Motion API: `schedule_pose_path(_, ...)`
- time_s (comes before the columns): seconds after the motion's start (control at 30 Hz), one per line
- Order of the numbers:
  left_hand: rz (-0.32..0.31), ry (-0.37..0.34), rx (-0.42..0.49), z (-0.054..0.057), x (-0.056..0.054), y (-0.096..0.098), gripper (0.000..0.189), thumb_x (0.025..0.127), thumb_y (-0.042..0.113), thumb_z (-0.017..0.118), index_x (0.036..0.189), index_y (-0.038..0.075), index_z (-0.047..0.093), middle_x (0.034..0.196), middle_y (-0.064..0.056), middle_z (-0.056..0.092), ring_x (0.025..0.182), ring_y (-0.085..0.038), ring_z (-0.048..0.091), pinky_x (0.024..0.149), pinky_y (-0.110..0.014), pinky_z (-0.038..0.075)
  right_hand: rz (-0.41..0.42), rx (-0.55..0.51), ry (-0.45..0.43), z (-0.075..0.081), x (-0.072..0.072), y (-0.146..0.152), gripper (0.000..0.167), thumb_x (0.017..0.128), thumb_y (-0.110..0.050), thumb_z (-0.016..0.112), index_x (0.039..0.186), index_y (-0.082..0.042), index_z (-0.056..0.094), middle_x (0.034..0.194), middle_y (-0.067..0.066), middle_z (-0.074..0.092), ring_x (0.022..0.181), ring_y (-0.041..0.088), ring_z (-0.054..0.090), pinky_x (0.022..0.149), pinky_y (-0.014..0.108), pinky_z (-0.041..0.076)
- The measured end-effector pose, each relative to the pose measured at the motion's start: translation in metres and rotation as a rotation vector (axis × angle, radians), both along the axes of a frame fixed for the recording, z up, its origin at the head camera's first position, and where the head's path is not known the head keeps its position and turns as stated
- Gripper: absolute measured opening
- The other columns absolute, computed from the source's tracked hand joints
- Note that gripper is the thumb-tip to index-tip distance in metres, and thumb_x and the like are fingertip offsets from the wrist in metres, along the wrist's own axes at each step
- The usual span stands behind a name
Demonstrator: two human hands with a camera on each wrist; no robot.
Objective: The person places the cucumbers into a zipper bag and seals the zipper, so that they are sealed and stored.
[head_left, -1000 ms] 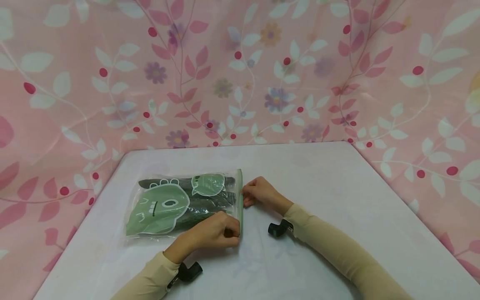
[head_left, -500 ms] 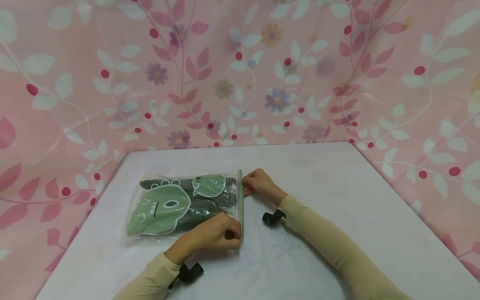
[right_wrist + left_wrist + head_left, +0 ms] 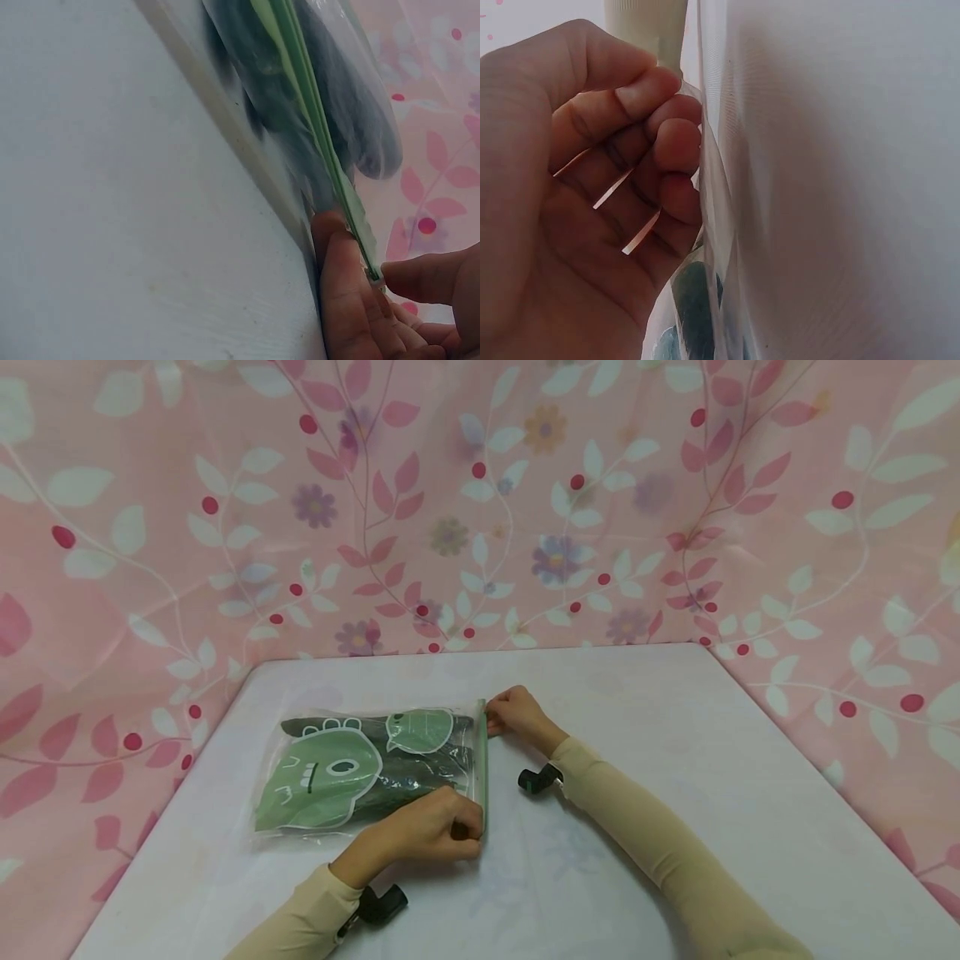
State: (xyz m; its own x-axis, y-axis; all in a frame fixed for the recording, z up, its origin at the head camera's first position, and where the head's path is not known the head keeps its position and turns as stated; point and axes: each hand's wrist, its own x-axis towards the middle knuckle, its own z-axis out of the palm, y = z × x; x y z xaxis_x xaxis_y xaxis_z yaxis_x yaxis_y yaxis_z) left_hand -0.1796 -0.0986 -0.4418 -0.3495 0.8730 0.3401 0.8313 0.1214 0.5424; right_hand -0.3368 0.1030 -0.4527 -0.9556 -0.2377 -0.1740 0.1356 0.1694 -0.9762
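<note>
A clear zip bag [image 3: 318, 777] with green cartoon monster prints lies flat on the table, left of centre. Inside it show several long, dark green cucumbers [image 3: 352, 97], partly hidden by the prints. Its green zip strip [image 3: 482, 760] runs along the right edge. My left hand [image 3: 435, 827] pinches the near end of that edge between thumb and curled fingers; the left wrist view has clear film [image 3: 716, 180] at the fingertips. At the far end of the strip, my right hand [image 3: 521, 714] pinches it, thumb on one side and fingers on the other.
A white cloth covers the table [image 3: 637, 710]. A pink curtain [image 3: 480, 510] with leaves and flowers hangs behind and at both sides. Black wrist-worn devices [image 3: 382, 906] stick out from the beige sleeves [image 3: 645, 827].
My right hand has slid away from me along the zip strip to its far end. My left hand keeps its hold at the near corner, and the bag has hardly moved.
</note>
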Motion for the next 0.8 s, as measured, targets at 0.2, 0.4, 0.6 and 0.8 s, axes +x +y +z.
schedule_pose_path(0.2,0.007,-0.039,-0.009,-0.001,0.001,0.0,0.03,0.082,-0.003,0.068,0.067,0.018,0.052,0.064,0.0,0.05,0.059,-0.005,0.042,0.057,-0.012,0.031,-0.016,0.0,0.0,0.0,-0.006,-0.001,0.02,0.099,0.001,0.061,0.105,0.016,0.071,0.074,0.015,0.068,0.058,0.018,0.068,0.06,0.031,0.06)
schedule_pose_path(0.4,0.002,-0.014,-0.012,0.0,0.001,0.002,0.03,0.082,-0.003,0.068,0.066,0.018,0.052,0.065,0.003,0.049,0.059,-0.003,0.042,0.057,-0.011,0.031,-0.019,-0.006,-0.005,0.003,-0.007,0.0,0.02,0.1,0.0,0.061,0.104,0.017,0.071,0.074,0.015,0.068,0.058,0.018,0.068,0.06,0.031,0.06)
schedule_pose_path(0.6,0.02,0.018,-0.021,0.001,0.003,0.004,0.029,0.085,-0.001,0.07,0.069,0.019,0.054,0.067,0.004,0.051,0.061,-0.002,0.043,0.059,-0.011,0.032,-0.025,0.004,0.001,0.006,-0.007,0.0,0.021,0.101,-0.001,0.061,0.105,0.016,0.071,0.074,0.015,0.068,0.058,0.02,0.069,0.061,0.032,0.06)
schedule_pose_path(0.8,0.109,0.132,-0.064,-0.002,0.005,0.011,0.027,0.088,0.005,0.071,0.072,0.022,0.057,0.071,0.009,0.049,0.063,0.003,0.039,0.061,-0.012,0.031,-0.042,0.025,0.02,0.007,-0.011,0.002,0.02,0.1,-0.001,0.061,0.102,0.016,0.071,0.072,0.015,0.067,0.057,0.02,0.069,0.059,0.032,0.06)
